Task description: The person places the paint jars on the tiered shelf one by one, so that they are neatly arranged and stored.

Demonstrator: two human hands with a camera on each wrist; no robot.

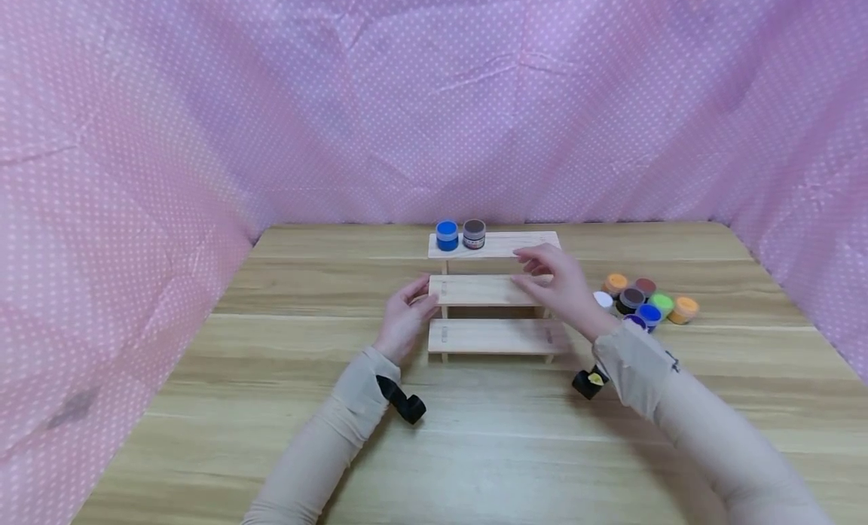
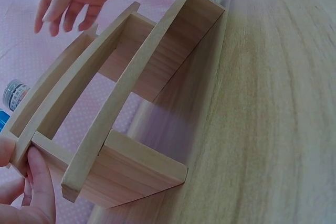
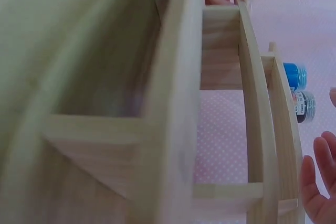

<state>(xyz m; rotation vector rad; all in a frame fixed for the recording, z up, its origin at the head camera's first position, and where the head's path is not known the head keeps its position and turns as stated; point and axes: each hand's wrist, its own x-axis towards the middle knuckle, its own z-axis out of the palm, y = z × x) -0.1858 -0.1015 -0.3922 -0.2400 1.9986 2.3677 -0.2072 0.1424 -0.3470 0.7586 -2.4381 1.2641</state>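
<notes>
A three-tier wooden step rack [image 1: 495, 337] stands on the table. My left hand [image 1: 403, 318] holds the left end of its middle shelf, thumb and fingertips about the board's edge in the left wrist view. Over the right part of the rack is my right hand [image 1: 559, 288], fingers loosely bent; both wrist views show nothing in it. On the top shelf's left half, a blue paint pot [image 1: 447, 236] and a dark brown paint pot [image 1: 474, 235] stand side by side, slightly apart. The right wrist view shows the blue and brown pots beyond the rack's boards.
Several small paint pots cluster on the table right of the rack, among them orange [image 1: 684, 309], green [image 1: 661, 306], blue [image 1: 649, 316] and white [image 1: 602, 300], partly behind the right wrist. Pink dotted cloth [image 1: 434, 118] hangs around the wooden table [image 1: 271, 404].
</notes>
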